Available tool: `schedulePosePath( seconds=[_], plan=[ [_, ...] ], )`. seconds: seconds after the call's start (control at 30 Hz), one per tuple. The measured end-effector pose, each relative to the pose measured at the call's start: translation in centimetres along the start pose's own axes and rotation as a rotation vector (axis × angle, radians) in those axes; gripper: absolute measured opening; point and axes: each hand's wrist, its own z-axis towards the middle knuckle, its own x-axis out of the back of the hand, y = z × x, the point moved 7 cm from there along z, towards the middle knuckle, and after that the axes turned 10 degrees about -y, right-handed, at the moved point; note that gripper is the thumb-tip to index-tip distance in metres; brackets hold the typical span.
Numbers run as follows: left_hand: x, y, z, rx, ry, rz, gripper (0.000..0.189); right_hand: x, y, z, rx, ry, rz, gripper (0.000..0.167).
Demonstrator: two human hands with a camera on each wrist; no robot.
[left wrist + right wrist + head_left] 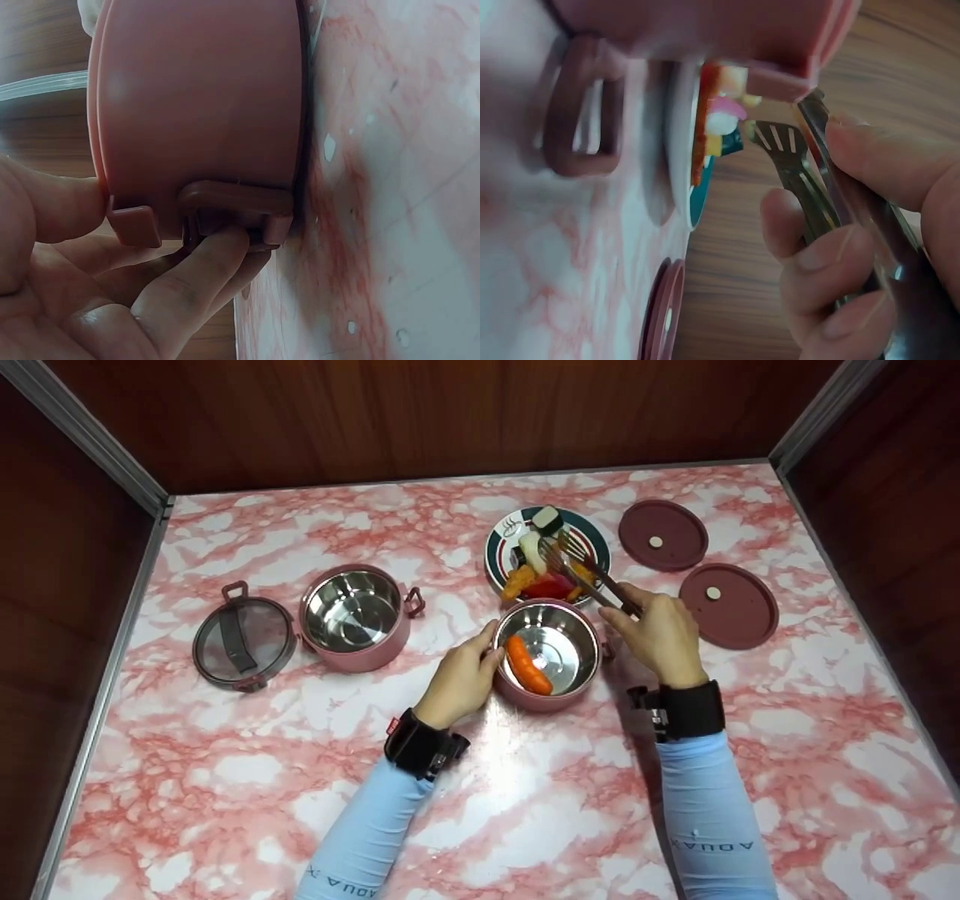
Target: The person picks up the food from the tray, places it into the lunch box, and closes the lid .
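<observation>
My left hand (461, 679) holds a pink lunch pot (541, 702) with a steel inside. In the left wrist view the thumb is at the rim and the fingers curl at the side handle (236, 196). An orange sausage-shaped piece (529, 669) lies inside the pot. My right hand (664, 641) grips metal tongs (817, 191) with slotted ends. Those ends reach over a plate (493, 556) of food pieces just behind the pot. Among the food are a white piece with a dark wrap (547, 519), a red piece (549, 586) and a golden one (517, 583). Whether the tongs touch any food, I cannot tell.
A second pink pot (364, 658) stands to the left, its steel inside visible. Beside it lies a lid with a see-through top (262, 634). Two dark red round lids (664, 521) lie right of the plate. Wooden walls (450, 420) enclose the marbled table.
</observation>
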Motion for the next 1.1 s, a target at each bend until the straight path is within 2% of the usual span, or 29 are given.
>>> schedulePosePath(
  seconds=[0.17, 0.33, 0.57, 0.77, 0.97, 1.1],
  plan=[
    [0.0, -0.1, 0.1, 0.005, 0.003, -0.011, 0.051, 0.0, -0.8, 0.2, 0.013, -0.009, -0.054, 0.045],
    [-0.2, -0.1, 0.2, 0.010, -0.009, -0.025, 0.052, 0.6, -2.5, 1.1, 0.019, -0.072, -0.127, 0.045],
    [-0.4, -0.1, 0.4, 0.019, -0.021, -0.028, 0.052, 2.9, -5.4, 3.7, -0.026, -0.302, -0.270, 0.048],
    [-0.2, -0.1, 0.3, -0.004, -0.008, -0.011, 0.051, 3.7, -7.1, 6.3, -0.092, -0.436, -0.380, 0.036],
    [-0.1, -0.2, 0.2, -0.007, -0.010, -0.018, 0.051, 3.3, -8.3, 7.4, -0.076, -0.466, -0.455, 0.035],
    [-0.1, -0.2, 0.1, -0.007, -0.015, -0.026, 0.051, 3.5, -8.4, 7.5, -0.065, -0.457, -0.439, 0.033]
  ],
)
